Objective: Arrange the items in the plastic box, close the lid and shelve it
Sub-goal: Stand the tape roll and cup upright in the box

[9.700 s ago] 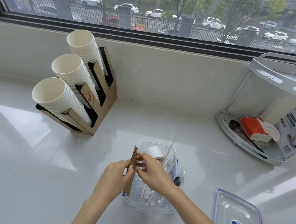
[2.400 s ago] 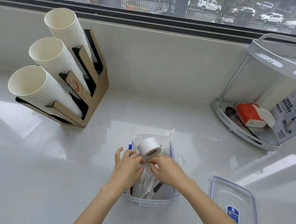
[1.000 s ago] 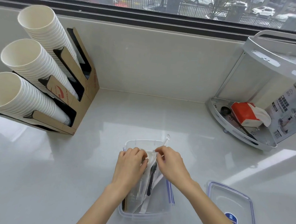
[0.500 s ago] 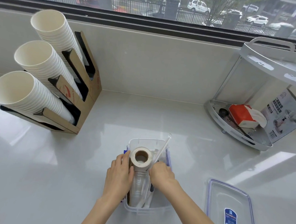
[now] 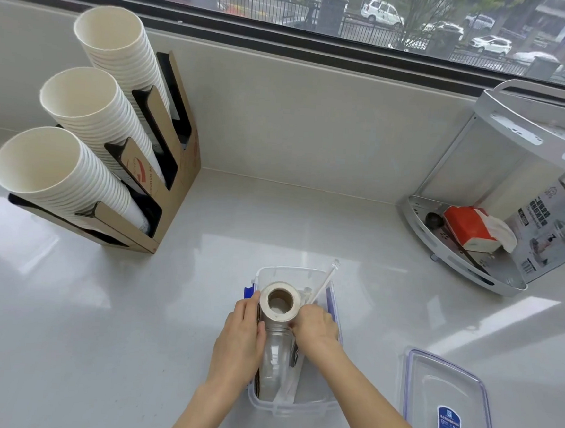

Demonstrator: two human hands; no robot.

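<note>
A clear plastic box (image 5: 311, 408) with blue clips sits on the counter in front of me. A white tape roll (image 5: 280, 301) stands on end in its far half, hole facing up. My left hand (image 5: 240, 341) presses against the roll's left side and my right hand (image 5: 315, 326) against its right side. Below the roll lie a clear plastic cup (image 5: 272, 363), a brown card along the left wall and dark-handled cutlery. A long white stick (image 5: 325, 280) leans out over the far right corner. The clear lid (image 5: 448, 409) with a blue label lies flat to the right.
A cardboard holder (image 5: 172, 186) with three stacks of white paper cups stands at the back left. At the right is a white two-tier corner shelf (image 5: 455, 259) holding a red tissue pack (image 5: 470, 227) and a printed carton (image 5: 547, 229). A low wall and a window run along the back.
Over the last second the tape roll has been set upright in the box between my hands, which lay over the cutlery before. My view has drifted slightly.
</note>
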